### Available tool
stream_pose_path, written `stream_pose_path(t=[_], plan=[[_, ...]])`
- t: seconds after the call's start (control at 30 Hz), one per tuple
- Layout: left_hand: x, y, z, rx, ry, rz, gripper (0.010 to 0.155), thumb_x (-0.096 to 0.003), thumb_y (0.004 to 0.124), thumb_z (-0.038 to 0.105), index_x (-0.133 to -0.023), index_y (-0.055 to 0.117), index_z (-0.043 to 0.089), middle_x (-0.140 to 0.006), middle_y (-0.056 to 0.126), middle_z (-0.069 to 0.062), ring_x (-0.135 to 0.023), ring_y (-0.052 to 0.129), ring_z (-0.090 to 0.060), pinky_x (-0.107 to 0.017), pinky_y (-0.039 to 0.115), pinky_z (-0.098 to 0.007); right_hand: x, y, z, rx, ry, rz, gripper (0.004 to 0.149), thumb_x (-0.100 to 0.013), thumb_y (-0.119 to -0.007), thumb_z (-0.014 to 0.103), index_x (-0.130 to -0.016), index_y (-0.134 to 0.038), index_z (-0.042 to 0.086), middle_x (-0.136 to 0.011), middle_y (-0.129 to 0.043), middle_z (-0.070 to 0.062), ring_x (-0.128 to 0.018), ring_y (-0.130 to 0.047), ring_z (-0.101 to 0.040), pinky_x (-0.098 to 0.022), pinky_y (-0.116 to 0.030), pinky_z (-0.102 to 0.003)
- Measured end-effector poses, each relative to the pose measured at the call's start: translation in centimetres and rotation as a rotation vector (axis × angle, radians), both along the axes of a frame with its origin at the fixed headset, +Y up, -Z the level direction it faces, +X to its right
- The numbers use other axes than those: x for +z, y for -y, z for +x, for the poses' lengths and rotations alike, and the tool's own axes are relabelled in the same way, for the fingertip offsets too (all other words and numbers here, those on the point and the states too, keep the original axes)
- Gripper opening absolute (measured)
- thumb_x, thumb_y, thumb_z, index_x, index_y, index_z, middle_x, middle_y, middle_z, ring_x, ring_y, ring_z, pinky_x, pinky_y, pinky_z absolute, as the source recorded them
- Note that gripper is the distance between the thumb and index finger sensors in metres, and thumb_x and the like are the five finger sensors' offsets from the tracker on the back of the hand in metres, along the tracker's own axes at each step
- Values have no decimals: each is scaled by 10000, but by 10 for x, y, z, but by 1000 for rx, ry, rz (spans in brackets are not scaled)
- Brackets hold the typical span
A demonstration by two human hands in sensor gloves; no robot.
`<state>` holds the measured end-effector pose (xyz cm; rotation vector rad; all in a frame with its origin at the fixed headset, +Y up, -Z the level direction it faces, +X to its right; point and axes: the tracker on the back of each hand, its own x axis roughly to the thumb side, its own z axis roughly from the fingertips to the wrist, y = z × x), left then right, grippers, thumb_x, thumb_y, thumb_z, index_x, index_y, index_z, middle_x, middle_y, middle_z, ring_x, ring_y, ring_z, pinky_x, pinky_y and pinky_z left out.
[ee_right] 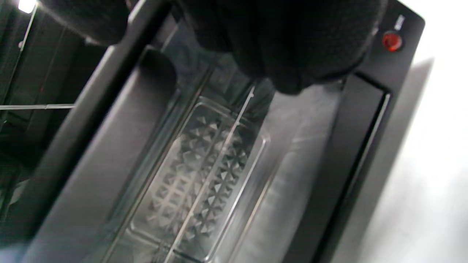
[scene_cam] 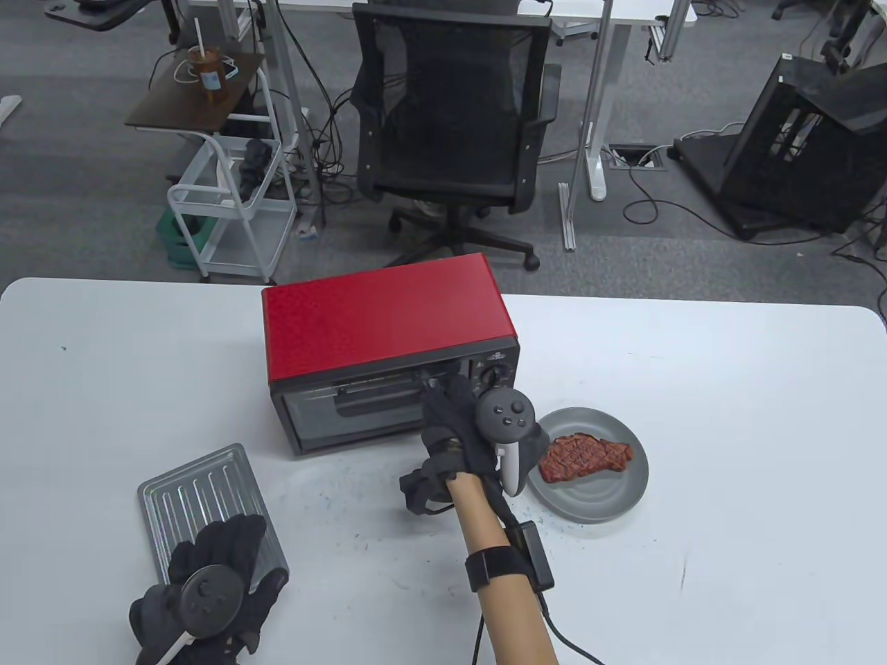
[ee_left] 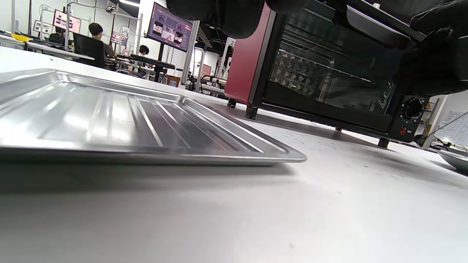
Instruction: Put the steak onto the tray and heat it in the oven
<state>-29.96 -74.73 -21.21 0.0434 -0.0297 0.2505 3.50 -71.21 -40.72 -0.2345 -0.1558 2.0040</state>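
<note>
In the table view the red toaster oven [scene_cam: 388, 332] is sitting at the middle of the frame with its glass door facing the bottom edge, so both hands can be reaching it from the near side. The right hand [scene_cam: 471, 429] is stretching forward from the lower centre, its forearm angling up and slightly left, and its fingers are resting at the door handle [scene_cam: 388, 391] near the door's upper right corner. The right wrist view is showing dark gloved fingers [ee_right: 285, 44] curling over the handle bar, so the hand appears to be gripping it, probably in order to pull the door down; the door is looking closed or only barely cracked.

The steak [scene_cam: 585, 457] is lying on a grey plate [scene_cam: 610, 509] at the right of centre, just beside the right wrist and not yet on the tray. The ridged metal baking tray [scene_cam: 197, 495] is waiting at the lower left, flat on the white table [scene_cam: 727, 415]. The left hand [scene_cam: 208, 596] is lying over the tray's near corner with its fingers spread and relaxed, holding nothing, likely steadying the tray or simply resting until the steak gets moved.
</note>
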Motion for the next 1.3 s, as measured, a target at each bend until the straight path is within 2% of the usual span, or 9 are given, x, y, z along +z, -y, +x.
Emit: stream_pose_path(t=[0.1,0.23,0.33,0.4,0.63,0.9,1.3], plan=[[-1,0,-3,3,-7,0,799,-385,615,670,-1062,401,302,-1158,533,-23,-1080,480,-356,-728,328,-670,-3,0,0,16,63,12,757,-525,-673,492,-977,-398,-49,-901,-642,-299,-636,-873,-374,-383,-841,-376],[-1,-1,-7,5,-19,5,798,-385,616,669,-1062,404,301,-1157,535,-24,-1079,481,-357,-727,328,-670,-5,5,-3,33,46,-7,650,-538,-654,485,-927,-546,-25,-802,-795,-240,-532,-952,-315,-312,-877,-323],[-1,-1,-9,10,-24,8,795,-387,614,667,-1061,408,300,-1155,538,-24,-1080,482,-354,-727,327,-670,-6,8,-5,-59,55,5,515,-535,-668,449,-867,-694,56,-711,-908,-180,-433,-997,-289,-244,-891,-303],[-1,-1,-9,7,-26,10,796,-385,616,668,-1061,408,301,-1156,537,-24,-1080,482,-354,-727,327,-670,-4,8,-8,-92,38,12,456,-536,-675,431,-855,-728,109,-696,-931,-149,-417,-1004,-277,-233,-891,-295],[-1,0,-15,-7,-51,12,795,-384,617,667,-1059,415,300,-1152,547,-22,-1079,484,-353,-728,325,-669,6,4,-4,-8,3,45,478,-524,-668,447,-815,-766,81,-656,-950,-167,-392,-1011,-282,-219,-893,-295],[-2,2,-22,-18,-92,11,788,-386,618,662,-1057,419,299,-1147,559,-20,-1078,489,-349,-728,325,-667,31,14,8,-12,-74,22,503,-516,-666,456,-776,-809,49,-611,-965,-191,-373,-1011,-299,-217,-892,-306],[-2,4,-35,-15,-148,5,780,-389,619,656,-1055,426,297,-1141,573,-18,-1078,488,-345,-729,323,-665,68,35,23,39,-145,-54,507,-504,-696,424,-780,-805,13,-595,-963,-201,-371,-1008,-307,-218,-891,-312]])
